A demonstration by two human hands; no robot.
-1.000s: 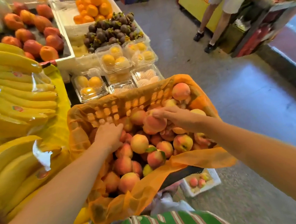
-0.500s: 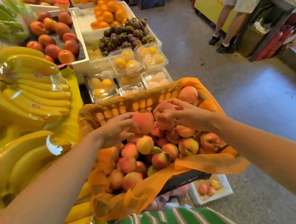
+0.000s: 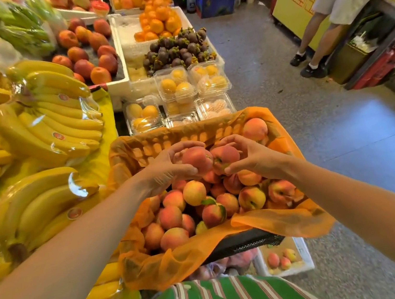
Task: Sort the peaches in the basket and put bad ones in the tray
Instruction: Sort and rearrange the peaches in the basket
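A black basket (image 3: 244,244) lined with orange film (image 3: 283,220) holds several red-yellow peaches. My left hand (image 3: 166,171) grips one reddish peach (image 3: 196,159) above the pile. My right hand (image 3: 253,158) grips a second peach (image 3: 225,157) right beside it, and the two fruits nearly touch. Both are held over the basket's far half. On the floor below the basket's near right corner stands a white foam tray (image 3: 305,258) with three small peaches in it.
Wrapped banana bunches (image 3: 45,124) fill the stall at left. Clear boxes of yellow fruit (image 3: 176,89) stand just behind the basket, with mangosteens (image 3: 175,49), oranges and nectarines farther back. A person's legs (image 3: 313,43) stand in the aisle at upper right.
Both hands went from reaching into the pile to lifting a peach each, then brought the two peaches together higher above the basket.
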